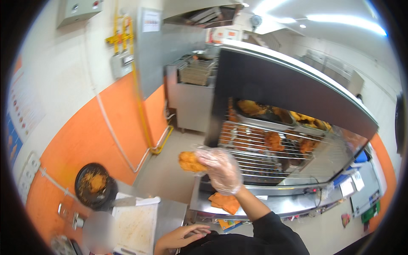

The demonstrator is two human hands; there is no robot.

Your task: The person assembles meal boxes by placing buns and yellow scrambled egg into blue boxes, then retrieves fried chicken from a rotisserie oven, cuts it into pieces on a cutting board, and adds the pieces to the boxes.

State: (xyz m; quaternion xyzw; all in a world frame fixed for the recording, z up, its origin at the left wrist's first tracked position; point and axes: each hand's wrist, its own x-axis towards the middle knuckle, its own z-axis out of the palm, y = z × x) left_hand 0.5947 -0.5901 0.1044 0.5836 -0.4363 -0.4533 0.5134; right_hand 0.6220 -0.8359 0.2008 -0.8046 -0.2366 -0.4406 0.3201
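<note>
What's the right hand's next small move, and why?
Probably carry the breaded fried piece left and down toward the white cutting board: the gloved right hand grips it outside the warming cabinet, and a knife lies across the board's far end.

Fried piece (188,162) — right end hidden by my gloved right hand (220,168). My left hand (182,236): forearm cut off at the near edge. Near left, blurred grey patch (99,231) beside the cutting board (135,225) — can't tell what's under it. Far paper sheet (151,21): print too small. Grey box (78,12), far left: cropped.
</note>
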